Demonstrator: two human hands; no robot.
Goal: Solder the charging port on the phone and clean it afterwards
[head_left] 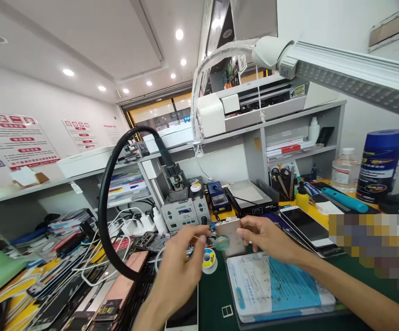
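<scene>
My right hand (259, 233) grips the right edge of a pale, flat phone (235, 239), which is held upright above the work mat. Against its lower left side sits a round, translucent green suction cup (221, 243). My left hand (182, 259) is closed, with thumb and index finger pinched at the cup's near side; the exact point of contact is partly hidden. Just behind these fingers and below them stands a solder wire spool (209, 261) with a yellow label. Under my right hand lies a blue and white plastic-covered pad (278, 289).
A thick black hose (103, 216) arches close to my left arm from the hot-air station (185, 214). Phone parts (116, 294) and white cables crowd the left side. A white phone (307, 225), a blue can (380, 165) and a clear bottle (345, 170) are at right. A lamp (351, 69) hangs overhead.
</scene>
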